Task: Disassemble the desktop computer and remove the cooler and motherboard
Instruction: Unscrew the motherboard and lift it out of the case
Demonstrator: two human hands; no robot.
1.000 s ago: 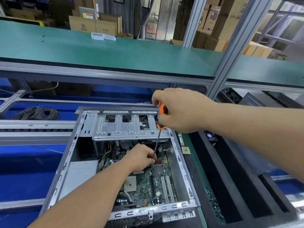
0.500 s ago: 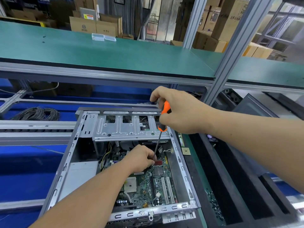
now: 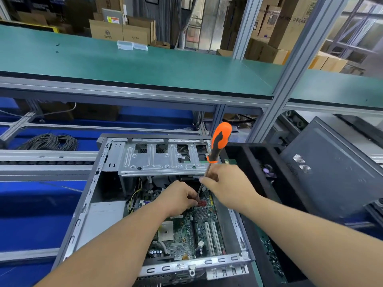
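Motherboard [image 3: 186,228] sits bolted low inside the open computer case [image 3: 83,214]. Left hand [image 3: 176,196] pinches the screwdriver [image 3: 219,141] tip at a screw; right hand [image 3: 226,187] grips its shaft. Risk: the tip may slip and gouge board traces, or the loosened screw may drop among components.
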